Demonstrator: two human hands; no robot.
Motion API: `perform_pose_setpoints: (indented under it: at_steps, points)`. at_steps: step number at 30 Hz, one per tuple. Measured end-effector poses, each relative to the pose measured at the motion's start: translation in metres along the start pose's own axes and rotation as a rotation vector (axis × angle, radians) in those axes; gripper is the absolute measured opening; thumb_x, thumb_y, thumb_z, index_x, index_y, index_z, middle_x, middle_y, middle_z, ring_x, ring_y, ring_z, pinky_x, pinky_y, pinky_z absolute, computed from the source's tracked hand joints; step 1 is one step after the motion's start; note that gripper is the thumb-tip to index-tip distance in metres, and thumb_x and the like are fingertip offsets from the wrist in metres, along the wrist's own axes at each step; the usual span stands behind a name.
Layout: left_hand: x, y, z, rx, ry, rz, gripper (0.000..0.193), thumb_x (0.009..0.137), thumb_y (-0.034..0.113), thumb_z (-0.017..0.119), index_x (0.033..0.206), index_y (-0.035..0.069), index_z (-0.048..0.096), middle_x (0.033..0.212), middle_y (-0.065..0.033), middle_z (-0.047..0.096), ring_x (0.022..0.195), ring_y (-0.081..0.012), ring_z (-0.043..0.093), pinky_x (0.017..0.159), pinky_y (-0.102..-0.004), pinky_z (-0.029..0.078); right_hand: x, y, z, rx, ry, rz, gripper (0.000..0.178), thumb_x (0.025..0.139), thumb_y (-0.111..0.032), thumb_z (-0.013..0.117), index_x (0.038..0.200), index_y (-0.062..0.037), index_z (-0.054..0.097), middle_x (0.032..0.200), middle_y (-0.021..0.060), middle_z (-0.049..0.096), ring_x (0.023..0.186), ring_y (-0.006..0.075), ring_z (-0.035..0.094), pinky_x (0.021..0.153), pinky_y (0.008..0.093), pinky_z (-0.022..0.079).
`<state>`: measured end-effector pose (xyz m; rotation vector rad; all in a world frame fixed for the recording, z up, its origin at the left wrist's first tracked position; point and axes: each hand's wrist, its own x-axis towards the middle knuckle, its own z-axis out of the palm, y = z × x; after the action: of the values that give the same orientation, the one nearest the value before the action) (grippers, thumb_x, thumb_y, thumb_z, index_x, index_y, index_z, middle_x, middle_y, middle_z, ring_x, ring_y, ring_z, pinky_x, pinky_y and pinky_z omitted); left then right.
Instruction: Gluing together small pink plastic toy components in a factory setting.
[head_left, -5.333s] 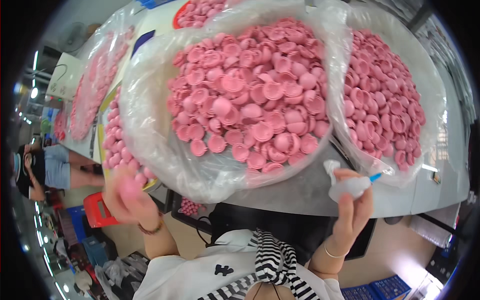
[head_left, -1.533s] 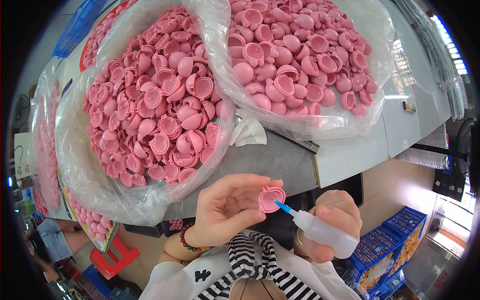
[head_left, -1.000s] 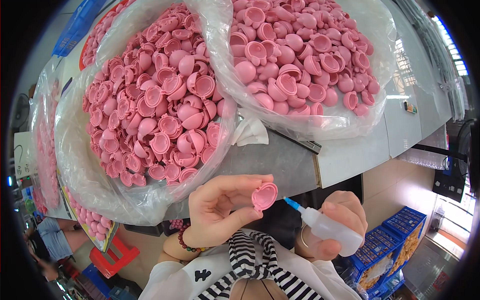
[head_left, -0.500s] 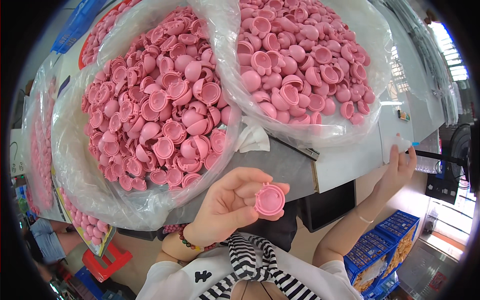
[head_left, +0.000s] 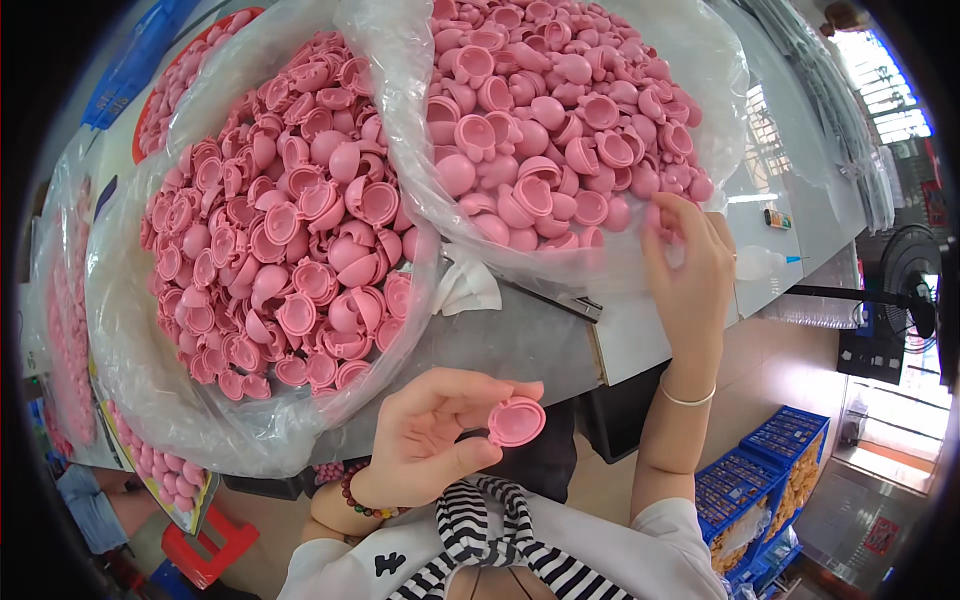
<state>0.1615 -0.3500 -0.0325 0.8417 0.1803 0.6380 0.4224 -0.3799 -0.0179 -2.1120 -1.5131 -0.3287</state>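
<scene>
White top, black motif — striped scarf — colourful beaded bracelet, pale bangle.

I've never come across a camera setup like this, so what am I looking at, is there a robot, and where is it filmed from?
There's no robot here, just a person using two bare hands. The view comes from a wide fisheye camera worn on the head and looking down, so straight edges bend.

On the gray tabletop sit two open clear plastic bags, heaped with hollow pink pieces. A crumpled white tissue lies near them.

The left hand pinches a round pink cup, its hollow side facing the camera. The right hand is at the near edge of the right-hand bag; whether it grips a piece, I can't tell. Just right of it is a white bottle with a blue tip.
</scene>
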Motion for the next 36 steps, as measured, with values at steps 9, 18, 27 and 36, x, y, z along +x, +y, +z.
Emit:
perform_pose_setpoints:
  at_steps: [9, 18, 27, 36]
  points:
    - [-0.006, 0.003, -0.011, -0.079, 0.082, 0.005, 0.043, 0.080, -0.007, 0.056, 0.119, -0.003, 0.039, 0.121, -0.0222, 0.048, 0.113, -0.0241, 0.049, 0.096, -0.0348, 0.039, -0.060, -0.072, -0.015, 0.612, -0.426, -0.165, 0.032, 0.064, -0.001, 0.068, 0.095, -0.0050, 0.061, 0.079, 0.0049, 0.056, 0.066, 0.0211, 0.055, 0.056, 0.0292, 0.045]
    - [-0.003, 0.002, -0.008, 0.091, 0.098, 0.047, 0.042, 0.076, -0.008, 0.061, 0.114, -0.006, 0.044, 0.117, -0.0214, 0.051, 0.109, -0.0239, 0.052, 0.092, -0.0338, 0.043, -0.067, -0.077, -0.009, 0.437, -0.266, -0.151, 0.038, 0.056, -0.001, 0.071, 0.092, -0.0032, 0.062, 0.082, 0.0063, 0.055, 0.067, 0.0214, 0.053, 0.056, 0.0289, 0.044]
    - [-0.005, 0.003, -0.005, 0.217, 0.135, 0.009, 0.042, 0.074, -0.001, 0.066, 0.110, -0.005, 0.046, 0.109, -0.0234, 0.055, 0.099, -0.0238, 0.057, 0.084, -0.0340, 0.047, -0.065, -0.076, -0.017, 0.888, -0.062, -0.180, 0.038, 0.055, 0.000, 0.076, 0.091, -0.0023, 0.063, 0.083, 0.0067, 0.061, 0.069, 0.0173, 0.057, 0.057, 0.0251, 0.044]
    - [0.005, -0.002, -0.003, 0.540, 0.085, 0.083, 0.042, 0.072, -0.006, 0.065, 0.111, -0.006, 0.049, 0.117, -0.0214, 0.052, 0.096, -0.0229, 0.060, 0.082, -0.0309, 0.049, -0.066, -0.072, -0.020, 0.748, -0.019, -0.259, 0.040, 0.053, -0.003, 0.075, 0.091, -0.0037, 0.065, 0.083, 0.0051, 0.061, 0.065, 0.0171, 0.055, 0.055, 0.0244, 0.043]
